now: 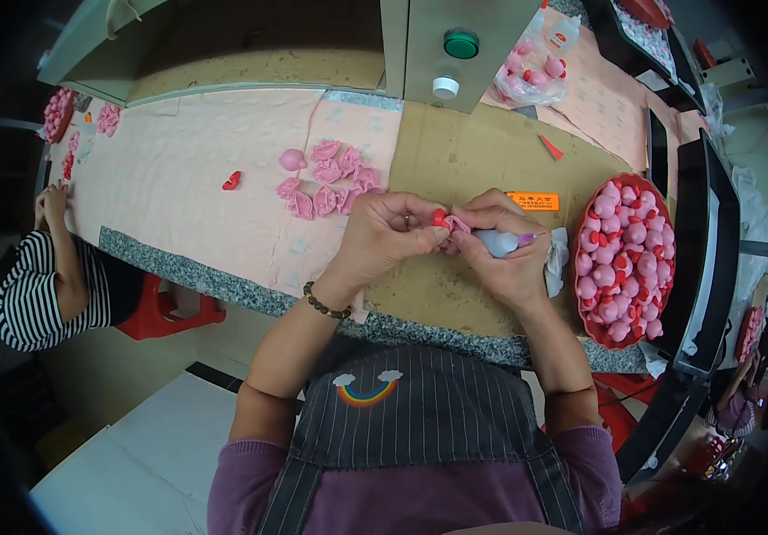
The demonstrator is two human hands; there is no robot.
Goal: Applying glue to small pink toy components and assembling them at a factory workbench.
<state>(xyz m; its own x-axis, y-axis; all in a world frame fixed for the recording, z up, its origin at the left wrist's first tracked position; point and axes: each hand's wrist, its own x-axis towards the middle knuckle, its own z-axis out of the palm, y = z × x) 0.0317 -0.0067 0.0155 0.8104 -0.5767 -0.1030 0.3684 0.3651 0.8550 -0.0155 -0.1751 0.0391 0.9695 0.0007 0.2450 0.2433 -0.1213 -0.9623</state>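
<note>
My left hand (382,239) is closed, its fingertips pinching a small glossy red piece (440,218). Right beside that, between the fingertips of both hands, is a soft pink hollow piece (459,225); the fingers partly cover it. My right hand (516,267) is closed around a small pale-blue squeeze bottle (496,242), whose thin purple nozzle points right. Beyond my left hand lies a cluster of pink hollow pieces (326,201). A round pink piece (293,160) sits at the cluster's far left, and a loose red piece (231,181) lies further left.
At right stands a red basket (591,328) heaped with pink-and-red pieces. An orange box-like item (533,201) and a red pointed piece (551,148) lie on brown board (442,156). A machine housing (437,53) spans the back. A co-worker (54,285) sits at far left.
</note>
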